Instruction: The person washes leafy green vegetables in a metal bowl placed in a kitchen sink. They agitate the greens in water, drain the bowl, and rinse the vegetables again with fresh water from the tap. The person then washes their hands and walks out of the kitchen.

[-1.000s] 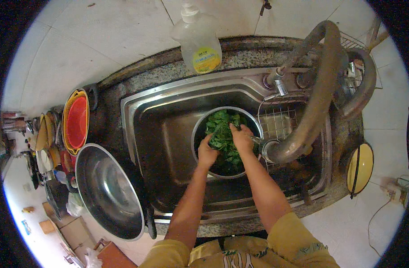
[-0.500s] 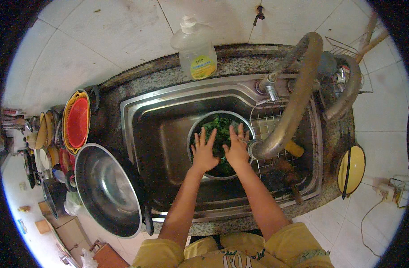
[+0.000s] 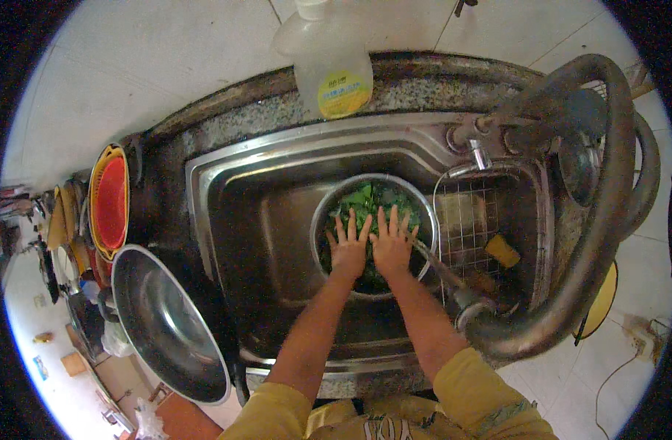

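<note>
Dark green leafy vegetables (image 3: 367, 199) fill a round metal bowl (image 3: 315, 253) standing in the sink. My left hand (image 3: 348, 253) lies on the leaves with its fingers spread, palm down. Beside it, almost touching, my right hand (image 3: 392, 249) presses on the leaves, its fingers also stretched out. Neither hand grips anything. From the mouth of the faucet (image 3: 483, 326) a thin grey streak, apparently water, runs to the bowl's right side by my right hand. The leaves under both palms are hidden.
The steel sink (image 3: 277, 183) surrounds the bowl. On its right are a wire rack (image 3: 461, 213) and a yellow sponge (image 3: 502, 251). A large wok (image 3: 167, 323) and red and yellow baskets (image 3: 110, 202) stand left. Behind is a clear plastic bottle (image 3: 329, 66).
My hands have come closer together on the leaves. The whole view has shifted, so the faucet now shows farther right and lower, and the bottle higher.
</note>
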The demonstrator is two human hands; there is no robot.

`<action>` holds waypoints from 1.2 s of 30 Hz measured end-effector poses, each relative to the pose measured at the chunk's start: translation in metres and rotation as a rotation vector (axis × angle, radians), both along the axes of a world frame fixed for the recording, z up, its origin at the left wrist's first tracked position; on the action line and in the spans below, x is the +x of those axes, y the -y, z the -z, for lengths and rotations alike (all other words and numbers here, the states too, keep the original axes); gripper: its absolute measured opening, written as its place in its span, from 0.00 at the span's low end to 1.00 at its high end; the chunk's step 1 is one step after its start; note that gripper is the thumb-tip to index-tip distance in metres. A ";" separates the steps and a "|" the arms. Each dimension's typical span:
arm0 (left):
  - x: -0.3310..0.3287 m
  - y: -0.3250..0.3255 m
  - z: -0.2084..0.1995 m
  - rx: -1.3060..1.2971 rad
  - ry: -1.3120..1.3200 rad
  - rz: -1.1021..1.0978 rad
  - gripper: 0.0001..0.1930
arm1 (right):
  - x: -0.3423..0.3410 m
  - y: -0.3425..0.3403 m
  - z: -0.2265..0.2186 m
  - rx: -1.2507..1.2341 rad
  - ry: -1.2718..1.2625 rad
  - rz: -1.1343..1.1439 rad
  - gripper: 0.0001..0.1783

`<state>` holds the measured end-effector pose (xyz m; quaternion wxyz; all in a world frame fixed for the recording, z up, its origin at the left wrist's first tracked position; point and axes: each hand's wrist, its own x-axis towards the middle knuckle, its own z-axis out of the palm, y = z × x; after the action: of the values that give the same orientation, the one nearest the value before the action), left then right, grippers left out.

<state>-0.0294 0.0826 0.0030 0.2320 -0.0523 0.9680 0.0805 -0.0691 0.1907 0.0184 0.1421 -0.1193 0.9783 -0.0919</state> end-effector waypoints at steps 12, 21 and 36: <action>-0.081 0.051 -0.020 0.538 -0.079 -0.373 0.35 | 0.020 -0.029 -0.028 -0.791 0.466 0.874 0.39; -0.084 0.009 -0.060 0.235 0.159 -0.391 0.33 | -0.003 -0.009 -0.020 -1.178 0.709 1.451 0.56; -0.016 0.016 -0.094 0.320 -0.257 -0.331 0.46 | 0.017 -0.022 -0.043 -0.769 0.248 0.506 0.44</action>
<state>-0.0453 0.0661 0.0971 0.0960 -0.1621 0.9427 0.2753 -0.0519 0.2123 0.0609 0.1767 0.0907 0.8473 -0.4925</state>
